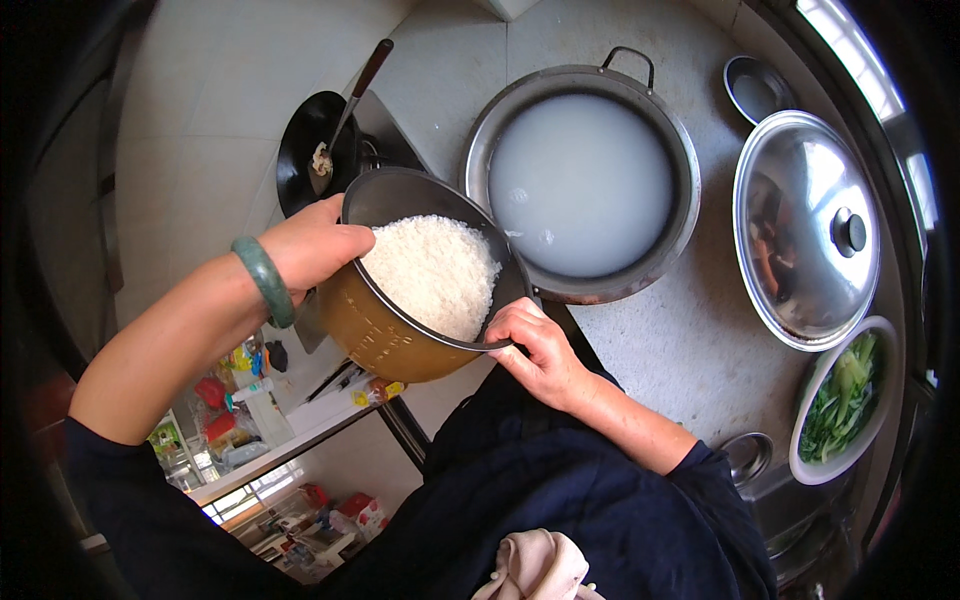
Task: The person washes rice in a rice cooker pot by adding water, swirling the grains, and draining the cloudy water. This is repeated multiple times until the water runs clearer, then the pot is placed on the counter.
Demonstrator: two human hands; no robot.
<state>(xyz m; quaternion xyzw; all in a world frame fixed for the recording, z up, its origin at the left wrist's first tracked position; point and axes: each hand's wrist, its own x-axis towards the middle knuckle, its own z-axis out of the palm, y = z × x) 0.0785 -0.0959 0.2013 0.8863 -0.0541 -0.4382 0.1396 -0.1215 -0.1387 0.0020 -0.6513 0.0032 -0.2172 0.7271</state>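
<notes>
Both hands hold a rice cooker's inner pot (375,322), dark inside and golden brown outside, tilted so that its mouth faces up toward me. White rice grains (435,270) lie in it, wet-looking and heaped against the lower wall. My left hand (319,244), below a green bangle (262,281), grips the left rim with the thumb inside. On the lower right rim, my right hand (536,352) pinches the edge. Just beyond the pot sits a large metal wok (581,292) with cloudy whitish liquid (581,184) and a few bubbles; the pot's rim overlaps its near edge in view.
A black wok (292,150) with a spatula (352,97) stands at the left. Along the right are a domed steel lid (802,225), a small metal bowl (750,90), a white bowl of leafy greens (840,405) and a small steel bowl (750,454) near a sink.
</notes>
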